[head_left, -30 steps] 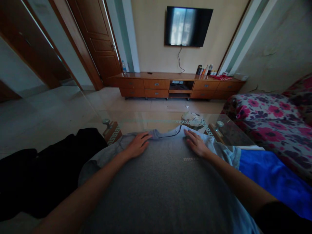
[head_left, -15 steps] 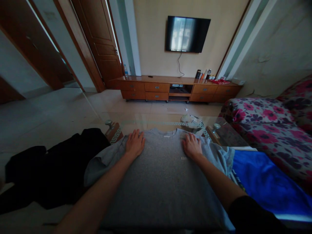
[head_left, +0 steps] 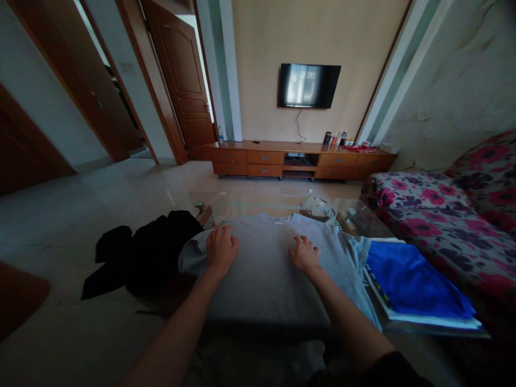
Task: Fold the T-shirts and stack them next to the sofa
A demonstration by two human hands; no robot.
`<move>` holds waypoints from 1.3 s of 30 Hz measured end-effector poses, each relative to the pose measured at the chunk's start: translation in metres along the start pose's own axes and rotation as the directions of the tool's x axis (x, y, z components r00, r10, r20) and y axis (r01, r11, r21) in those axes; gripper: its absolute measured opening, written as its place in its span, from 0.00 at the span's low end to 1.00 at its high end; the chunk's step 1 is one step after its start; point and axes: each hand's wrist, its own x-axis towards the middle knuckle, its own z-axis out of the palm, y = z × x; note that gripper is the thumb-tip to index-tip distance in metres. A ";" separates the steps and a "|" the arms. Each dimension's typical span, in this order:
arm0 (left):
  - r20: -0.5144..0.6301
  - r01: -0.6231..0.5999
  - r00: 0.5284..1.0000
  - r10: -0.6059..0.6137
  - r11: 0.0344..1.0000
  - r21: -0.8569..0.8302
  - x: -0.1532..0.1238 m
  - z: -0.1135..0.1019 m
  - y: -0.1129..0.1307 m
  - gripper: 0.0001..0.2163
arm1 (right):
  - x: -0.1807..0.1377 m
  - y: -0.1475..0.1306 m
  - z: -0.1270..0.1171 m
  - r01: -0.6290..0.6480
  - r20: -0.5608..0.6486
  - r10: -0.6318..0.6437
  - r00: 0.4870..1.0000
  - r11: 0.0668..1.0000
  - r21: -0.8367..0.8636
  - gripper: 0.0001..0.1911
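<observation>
A grey T-shirt (head_left: 266,274) lies spread on the glass table, its collar at the far side and its lower edge toward me. My left hand (head_left: 221,250) rests on the shirt's upper left part, fingers apart and slightly bent, holding nothing. Over on the upper right part, my right hand (head_left: 305,252) touches the cloth with loosely curled, separate fingers. Black clothing (head_left: 155,258) lies in a heap against the left sleeve. Beside the right sleeve is a folded blue garment (head_left: 415,279) on top of white cloth.
The glass tabletop (head_left: 262,203) has a patterned border. A floral sofa (head_left: 439,220) stands along the right. At the back, a low wooden cabinet (head_left: 264,158) carries bottles and small items beneath a wall-mounted television (head_left: 308,86). A wooden door (head_left: 183,80) is at the back left.
My view has pulled back and tilted up a little. Both hands have slid slightly down the shirt from the collar end, and the right hand has shifted inward with its fingers more bent.
</observation>
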 end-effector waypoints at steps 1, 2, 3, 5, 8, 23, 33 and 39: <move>-0.030 0.046 0.998 -0.046 0.999 -0.003 -0.005 -0.012 -0.004 0.19 | -0.010 -0.001 -0.003 0.007 0.018 -0.007 1.000 1.000 0.009 0.28; -0.061 0.102 0.993 -0.102 0.995 0.001 -0.010 -0.023 -0.010 0.19 | -0.020 -0.001 -0.006 0.016 0.032 -0.017 0.999 1.000 0.015 0.28; -0.090 0.165 0.982 -0.163 0.986 0.012 -0.015 -0.034 -0.016 0.19 | -0.029 -0.001 -0.009 0.022 0.043 -0.023 0.999 0.999 0.023 0.28; -0.123 0.276 0.956 -0.267 0.960 0.056 -0.022 -0.050 -0.031 0.23 | -0.045 0.003 -0.015 0.020 0.055 -0.022 0.998 0.999 0.045 0.28; -0.074 0.303 0.953 -0.295 0.941 0.149 -0.029 -0.062 -0.056 0.30 | -0.062 0.011 -0.021 0.023 0.055 -0.028 0.998 0.996 0.091 0.28; -0.043 0.203 0.979 -0.199 0.960 0.191 0.016 -0.048 -0.066 0.17 | -0.057 0.012 -0.018 0.075 0.041 -0.085 0.996 0.977 0.199 0.21; 0.430 -0.054 0.903 0.015 0.995 0.078 -0.016 -0.015 0.042 0.20 | -0.054 0.013 -0.005 0.138 0.128 -0.168 0.978 0.967 0.212 0.20; 0.523 -0.190 0.834 0.175 0.981 -0.025 -0.042 0.018 0.046 0.17 | -0.057 0.019 -0.002 0.134 0.162 -0.164 0.973 0.974 0.183 0.20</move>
